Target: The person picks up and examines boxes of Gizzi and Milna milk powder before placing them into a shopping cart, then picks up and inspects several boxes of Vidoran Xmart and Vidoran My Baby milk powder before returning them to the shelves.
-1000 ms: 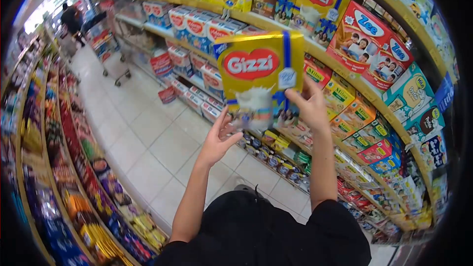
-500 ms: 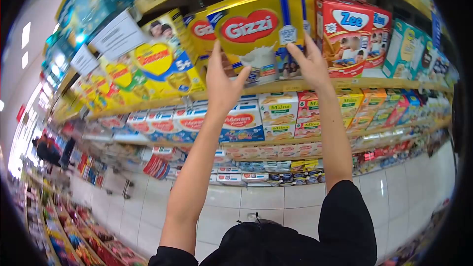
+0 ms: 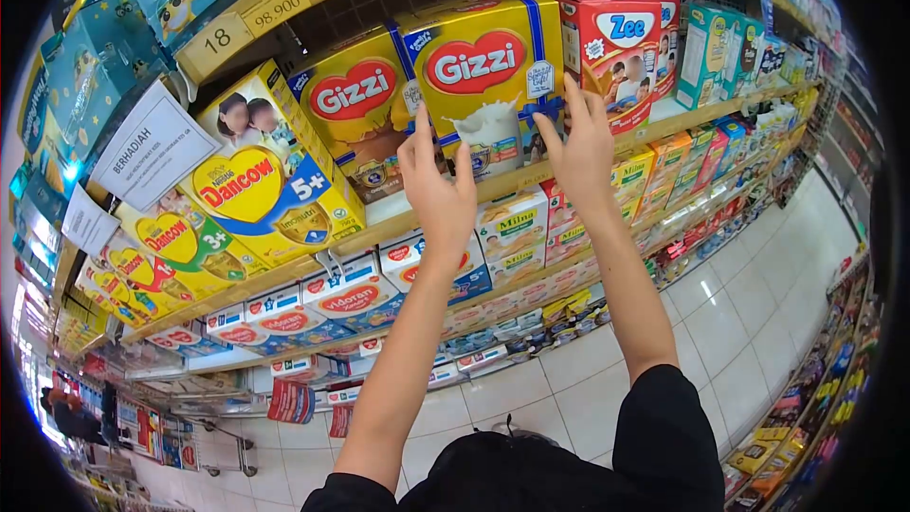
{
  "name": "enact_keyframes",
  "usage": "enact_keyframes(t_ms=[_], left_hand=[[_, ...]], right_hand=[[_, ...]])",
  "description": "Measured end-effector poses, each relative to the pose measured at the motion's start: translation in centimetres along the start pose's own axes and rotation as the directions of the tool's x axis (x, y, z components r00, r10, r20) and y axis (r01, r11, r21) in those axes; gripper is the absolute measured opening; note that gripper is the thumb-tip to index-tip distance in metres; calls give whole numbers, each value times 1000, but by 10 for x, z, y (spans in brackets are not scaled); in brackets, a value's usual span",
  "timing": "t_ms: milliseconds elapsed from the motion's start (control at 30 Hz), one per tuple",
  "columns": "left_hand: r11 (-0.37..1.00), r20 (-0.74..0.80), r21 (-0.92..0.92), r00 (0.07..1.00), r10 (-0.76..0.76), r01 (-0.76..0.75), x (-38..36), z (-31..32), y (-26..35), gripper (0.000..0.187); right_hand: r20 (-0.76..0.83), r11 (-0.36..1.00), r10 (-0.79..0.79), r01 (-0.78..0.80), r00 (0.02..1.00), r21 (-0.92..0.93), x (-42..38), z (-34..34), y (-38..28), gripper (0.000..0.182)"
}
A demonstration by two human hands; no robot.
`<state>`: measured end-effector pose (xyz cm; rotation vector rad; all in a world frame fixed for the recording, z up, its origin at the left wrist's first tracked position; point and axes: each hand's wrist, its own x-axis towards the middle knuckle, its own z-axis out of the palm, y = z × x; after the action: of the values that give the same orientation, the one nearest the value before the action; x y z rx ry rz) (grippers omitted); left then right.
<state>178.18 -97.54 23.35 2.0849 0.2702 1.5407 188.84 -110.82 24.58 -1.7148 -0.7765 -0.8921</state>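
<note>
A yellow Gizzi milk powder box [image 3: 479, 62] with a blue printed ribbon stands on the shelf, slightly tilted in my view. My left hand [image 3: 436, 180] is at its lower left edge, thumb over the front and fingers along the side. My right hand [image 3: 580, 147] holds the right edge likewise, thumb near the printed bow. Both hands grip the box lightly, fingers extended; parts of the fingertips are hidden in the gaps. Another Gizzi box [image 3: 353, 95] stands close on the left, and a red Zee box [image 3: 611, 47] on the right.
Yellow Dancow boxes [image 3: 256, 180] line the shelf at left, below a white paper sign [image 3: 152, 147]. Teal boxes [image 3: 706, 52] stand farther right. Vidoran boxes [image 3: 351, 294] and Milna boxes [image 3: 517, 232] fill the shelf below. Tiled floor [image 3: 517, 393] runs beneath my arms.
The Gizzi box has gone back from a pulled-out position to line up beside its neighbour. My hands have moved with it, and my view has turned, showing more Dancow boxes.
</note>
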Motion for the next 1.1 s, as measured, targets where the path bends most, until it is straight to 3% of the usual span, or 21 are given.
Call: enact_keyframes(t_ms=[100,167,233,333,467,533,667,700,733,833,867,900,933,967,1000,1033,1067,1100], left_hand=[[999,29,-52,1000,-9,10,0,0,1,64],[994,72,-102,997,-41,48,2,0,7,66],[997,52,-79,998,19,-14,3,7,3,66],[995,65,-80,996,58,-53,2,13,4,68],[994,78,-64,993,88,-83,3,16,1,71],[995,76,-58,993,88,-83,2,14,2,72],[966,184,-255,979,90,-41,-7,0,-6,67],[896,421,-379,905,-58,233,-20,-14,-9,59],[833,218,-553,969,116,25,-33,-41,-8,54],[915,641,-312,768,5,255,-91,-193,-40,47],[954,665,-254,745,54,157,-123,-257,-46,47],[855,601,-267,770,-213,445,-174,-298,-72,49],[670,540,-343,722,-432,658,-239,-341,-108,52],[513,310,-148,532,-788,846,-307,-396,-123,57],[447,-13,197,459,-888,872,-376,-451,-131,48],[303,-207,607,514,-833,734,-490,-497,-156,50],[-209,-267,584,-58,-962,784,-571,-561,-150,56],[-409,-362,515,-241,-900,753,-618,-617,-117,60]], right_hand=[[-49,999,-39,39,998,3,-9,3,-5,50],[-101,989,-115,104,988,-102,-14,8,-4,49],[-116,953,-193,158,974,-259,-18,11,1,47],[-67,977,-74,59,995,-205,-22,10,-5,47],[-94,984,-92,77,991,-159,-27,15,-4,46],[-124,972,-92,62,988,-224,-31,16,-4,43],[-119,937,-165,118,979,-330,-40,20,-31,39],[-128,933,-228,179,965,-312,-46,27,-45,35],[-155,942,-275,234,949,-242,-60,34,-65,31],[-217,934,-247,292,944,205,-126,64,-125,22],[-104,890,-163,192,981,414,-164,83,-148,19],[99,817,-113,36,989,576,-211,108,-177,18],[395,749,-136,-167,908,641,-266,126,-201,17],[391,785,-524,252,756,566,-315,143,-245,21],[636,759,-447,-110,629,642,-385,173,-255,17],[828,707,-333,-462,451,535,-456,203,-265,14],[957,719,-268,-639,108,273,-515,213,-276,11],[952,740,-307,-630,-4,236,-569,220,-287,13]])
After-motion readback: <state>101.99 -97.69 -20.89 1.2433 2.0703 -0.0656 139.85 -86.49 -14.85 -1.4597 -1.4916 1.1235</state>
